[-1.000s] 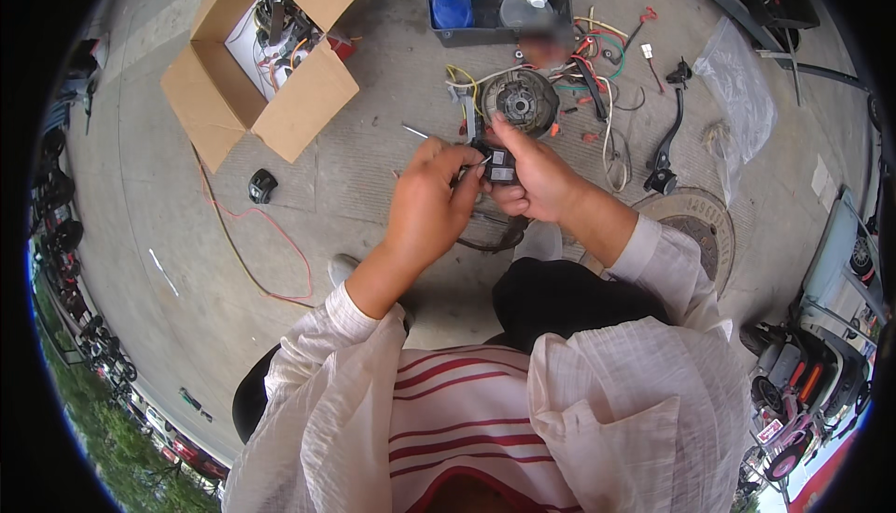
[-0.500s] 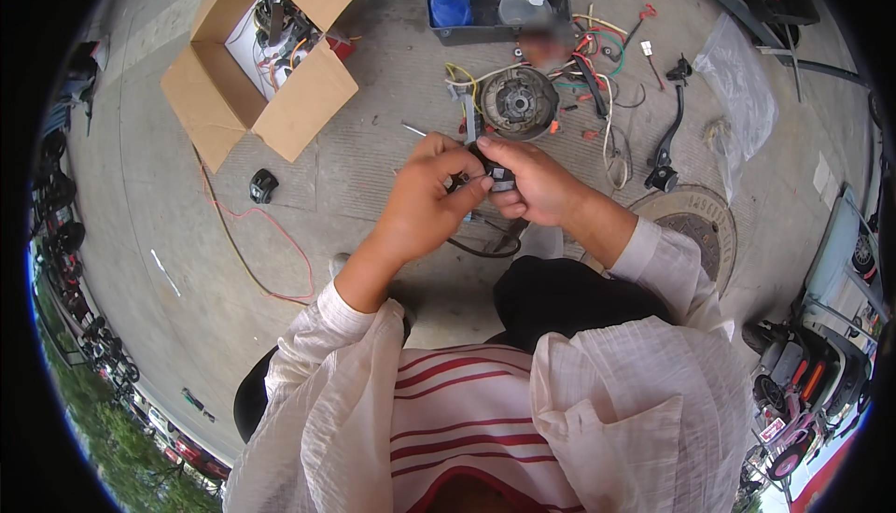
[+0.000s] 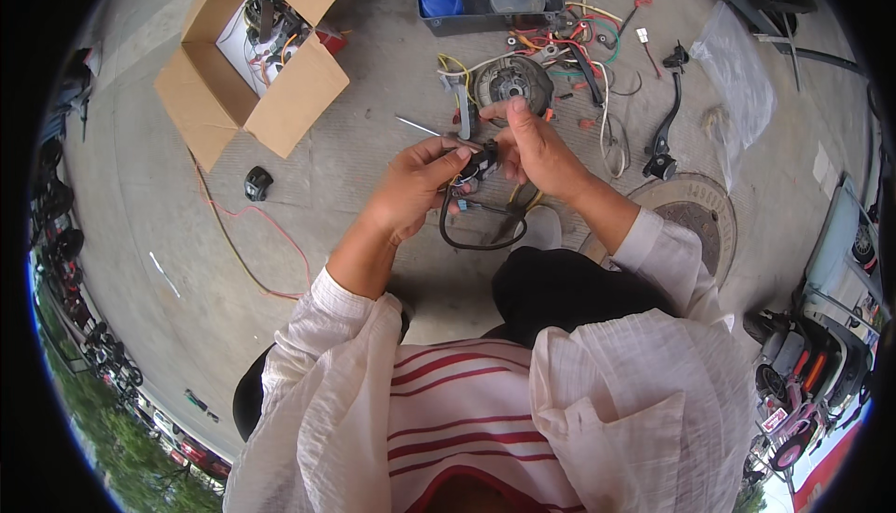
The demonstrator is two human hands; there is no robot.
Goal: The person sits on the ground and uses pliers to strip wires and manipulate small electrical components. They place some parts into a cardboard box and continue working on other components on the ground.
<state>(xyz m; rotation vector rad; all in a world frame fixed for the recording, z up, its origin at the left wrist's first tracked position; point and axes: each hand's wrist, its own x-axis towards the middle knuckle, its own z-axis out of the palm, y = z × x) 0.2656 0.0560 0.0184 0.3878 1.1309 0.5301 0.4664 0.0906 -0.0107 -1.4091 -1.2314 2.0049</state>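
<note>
My left hand (image 3: 406, 191) is closed on a small black part that looks like a handlebar switch housing (image 3: 483, 160), pinching it between thumb and fingers. From it a black cable (image 3: 481, 248) loops down, with thin wires and a light-blue connector (image 3: 463, 205) beside it. My right hand (image 3: 546, 149) is just to the right, thumb and index finger lifted and apart. Its lower fingers curl close to the black part; whether they touch it I cannot tell. Beyond the hands lie a grey lever (image 3: 464, 113), a thin metal rod (image 3: 417, 126) and a round drum-like hub (image 3: 515, 79).
A cardboard box (image 3: 213, 79) of parts stands far left, near a black switch piece (image 3: 258, 183). At the back is a black tray (image 3: 490, 24) of bottles. Loose wires (image 3: 607, 93), a black brake lever (image 3: 665, 130), a plastic bag (image 3: 737, 84) and a manhole cover (image 3: 695, 219) are right.
My right hand has let go of the black part, lifting its thumb and index finger. My left hand keeps hold of it, and the cable loop shows more fully below.
</note>
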